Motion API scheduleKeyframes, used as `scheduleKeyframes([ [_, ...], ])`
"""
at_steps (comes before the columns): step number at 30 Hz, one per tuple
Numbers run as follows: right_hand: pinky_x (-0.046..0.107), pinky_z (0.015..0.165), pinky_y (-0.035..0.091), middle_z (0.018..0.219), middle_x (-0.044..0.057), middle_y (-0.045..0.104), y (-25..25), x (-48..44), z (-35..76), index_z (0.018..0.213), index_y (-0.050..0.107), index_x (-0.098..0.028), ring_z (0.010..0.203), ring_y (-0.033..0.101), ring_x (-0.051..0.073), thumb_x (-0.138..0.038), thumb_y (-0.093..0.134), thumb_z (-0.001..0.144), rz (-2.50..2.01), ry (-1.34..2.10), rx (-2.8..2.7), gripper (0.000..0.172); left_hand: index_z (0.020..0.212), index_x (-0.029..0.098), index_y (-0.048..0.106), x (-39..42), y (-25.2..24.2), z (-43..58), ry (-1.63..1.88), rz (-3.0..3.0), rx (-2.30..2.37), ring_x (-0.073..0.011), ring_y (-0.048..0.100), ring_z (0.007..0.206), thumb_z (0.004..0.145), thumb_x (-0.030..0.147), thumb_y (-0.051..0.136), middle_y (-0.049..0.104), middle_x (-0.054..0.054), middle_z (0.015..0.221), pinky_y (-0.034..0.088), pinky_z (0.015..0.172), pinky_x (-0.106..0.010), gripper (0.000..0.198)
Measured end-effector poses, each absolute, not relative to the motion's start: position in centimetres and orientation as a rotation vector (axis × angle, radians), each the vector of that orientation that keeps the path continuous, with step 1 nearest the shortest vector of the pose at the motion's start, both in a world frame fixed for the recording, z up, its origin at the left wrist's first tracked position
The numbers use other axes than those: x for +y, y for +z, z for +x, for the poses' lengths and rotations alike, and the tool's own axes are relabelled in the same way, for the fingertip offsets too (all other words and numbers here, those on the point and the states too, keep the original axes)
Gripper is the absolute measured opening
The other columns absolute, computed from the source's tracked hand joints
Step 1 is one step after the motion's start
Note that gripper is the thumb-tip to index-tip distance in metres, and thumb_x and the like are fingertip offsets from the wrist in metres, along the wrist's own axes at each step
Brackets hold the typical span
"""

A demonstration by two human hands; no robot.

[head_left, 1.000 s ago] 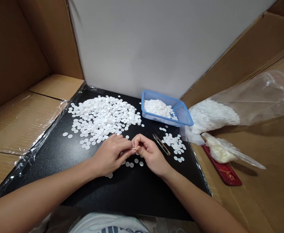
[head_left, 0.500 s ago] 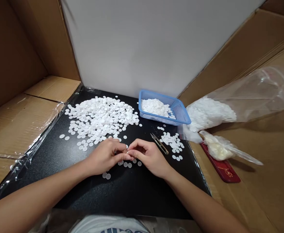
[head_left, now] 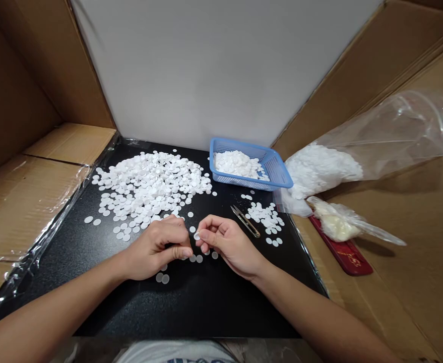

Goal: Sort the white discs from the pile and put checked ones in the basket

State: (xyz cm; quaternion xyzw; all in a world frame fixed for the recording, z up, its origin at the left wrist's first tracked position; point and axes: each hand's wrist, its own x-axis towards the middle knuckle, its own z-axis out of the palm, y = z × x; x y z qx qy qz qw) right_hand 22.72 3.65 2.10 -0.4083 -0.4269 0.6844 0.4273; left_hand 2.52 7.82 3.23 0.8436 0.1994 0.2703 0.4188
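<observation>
My right hand (head_left: 227, 243) pinches a small white disc (head_left: 197, 236) between thumb and forefinger, just above the black mat (head_left: 191, 302). Beside it my left hand (head_left: 159, 247) is curled with the fingers closed; what they hold, if anything, is hidden. A few loose white discs (head_left: 199, 258) lie on the mat under and between the hands. A big heap of white discs (head_left: 149, 184) spreads beyond my left hand. Small metal snips (head_left: 246, 222) lie just right of my right hand, next to a smaller scatter of discs (head_left: 266, 217).
A blue plastic basket (head_left: 277, 174) with white discs stands at the back right. Further right, on cardboard, lie a large clear bag of discs (head_left: 330, 166), a smaller bag (head_left: 338, 224) and a red flat object (head_left: 347, 257). Cardboard walls and a white board enclose the mat.
The hands have drawn slightly apart and lower; the disc held between both hands now sits in my right fingers alone. The view has shifted a little.
</observation>
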Motion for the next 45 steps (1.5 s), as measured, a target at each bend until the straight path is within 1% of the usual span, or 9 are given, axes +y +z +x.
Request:
scheduleKeyframes([
  [6, 0.022, 0.056, 0.043, 0.070, -0.002, 0.066, 2.1, 3.7, 22.9, 0.078, 0.065, -0.018, 0.058, 0.058, 0.009, -0.045, 0.084, 0.073, -0.946, 1.744, -1.050, 0.033, 0.069, 0.019, 0.068, 7.9, 3.8, 2.6, 0.653, 2.024, 0.547, -0.0151, 0.057, 0.067, 0.103, 0.046, 0.044, 0.067, -0.002, 0.063, 0.042, 0.071, -0.028, 0.050],
  [14, 0.022, 0.060, 0.048, 0.070, -0.003, 0.067, 1.5, 3.7, 22.8, 0.081, 0.064, -0.019, 0.059, 0.061, 0.008, -0.042, 0.082, 0.076, -0.941, 1.695, -1.035, 0.030, 0.080, 0.018, 0.067, 7.4, 3.2, 3.2, 0.741, 1.832, 0.800, -0.0129, 0.060, 0.066, 0.084, 0.031, 0.074, 0.066, 0.002, 0.071, 0.045, 0.063, -0.023, 0.015],
  [21, 0.028, 0.063, 0.052, 0.077, -0.001, 0.067, 1.5, 3.7, 22.5, 0.086, 0.058, -0.020, 0.068, 0.069, 0.015, -0.048, 0.072, 0.084, -1.040, 1.517, -1.280, 0.031, 0.077, 0.018, 0.067, 7.4, 2.9, 3.4, 0.806, 1.817, 0.839, -0.0135, 0.061, 0.071, 0.086, 0.028, 0.069, 0.066, 0.000, 0.075, 0.047, 0.067, -0.025, 0.014],
  [23, 0.031, 0.067, 0.051, 0.080, 0.001, 0.067, 1.8, 4.2, 23.7, 0.086, 0.060, -0.021, 0.073, 0.068, 0.017, -0.042, 0.066, 0.091, -1.145, 1.277, -1.557, 0.022, 0.076, 0.018, 0.065, 7.5, 2.9, 3.5, 0.833, 1.783, 0.819, -0.0147, 0.063, 0.077, 0.086, 0.026, 0.068, 0.068, -0.002, 0.080, 0.050, 0.072, -0.027, 0.013],
  [26, 0.037, 0.076, 0.045, 0.088, 0.005, 0.066, 1.8, 5.5, 26.9, 0.085, 0.063, -0.022, 0.084, 0.062, 0.023, -0.026, 0.062, 0.092, -1.472, 0.572, -1.940, 0.009, 0.078, 0.017, 0.059, 7.3, 2.7, 3.7, 0.855, 1.615, 0.765, -0.0173, 0.069, 0.085, 0.087, 0.024, 0.066, 0.072, -0.005, 0.089, 0.054, 0.077, -0.030, 0.013],
  [30, 0.036, 0.068, 0.038, 0.083, 0.006, 0.063, 0.6, 7.1, 31.2, 0.085, 0.061, -0.021, 0.079, 0.057, 0.026, -0.023, 0.067, 0.086, -1.888, 0.059, -2.080, 0.006, 0.080, 0.017, 0.060, 7.1, 2.5, 3.8, 0.827, 1.536, 0.748, -0.0167, 0.071, 0.078, 0.086, 0.024, 0.067, 0.073, -0.005, 0.083, 0.056, 0.071, -0.029, 0.012],
  [36, 0.032, 0.065, 0.035, 0.072, 0.000, 0.063, 0.1, 7.5, 32.4, 0.090, 0.062, -0.023, 0.072, 0.057, 0.022, -0.023, 0.069, 0.083, -1.986, 0.297, -2.122, 0.010, 0.078, 0.017, 0.067, 7.2, 2.6, 3.6, 0.860, 1.636, 0.761, -0.0146, 0.066, 0.074, 0.083, 0.024, 0.071, 0.071, -0.003, 0.078, 0.054, 0.069, -0.027, 0.010],
  [40, 0.035, 0.069, 0.040, 0.079, 0.005, 0.062, 0.9, 7.3, 32.2, 0.094, 0.069, -0.021, 0.078, 0.059, 0.024, -0.020, 0.059, 0.088, -1.957, 0.276, -2.027, 0.011, 0.077, 0.017, 0.068, 7.2, 2.8, 3.6, 0.862, 1.614, 0.779, -0.0135, 0.064, 0.070, 0.082, 0.024, 0.072, 0.070, -0.001, 0.075, 0.052, 0.066, -0.025, 0.010],
  [45, 0.033, 0.063, 0.046, 0.085, 0.003, 0.056, 2.6, 6.1, 30.2, 0.130, 0.064, -0.025, 0.059, 0.053, 0.016, -0.036, 0.041, 0.102, -1.609, 0.435, -1.824, 0.038, 0.080, 0.016, 0.066, 7.3, 2.9, 3.8, 0.798, 1.416, 0.780, -0.0146, 0.067, 0.069, 0.082, 0.033, 0.074, 0.071, -0.002, 0.072, 0.054, 0.065, -0.027, 0.019],
])
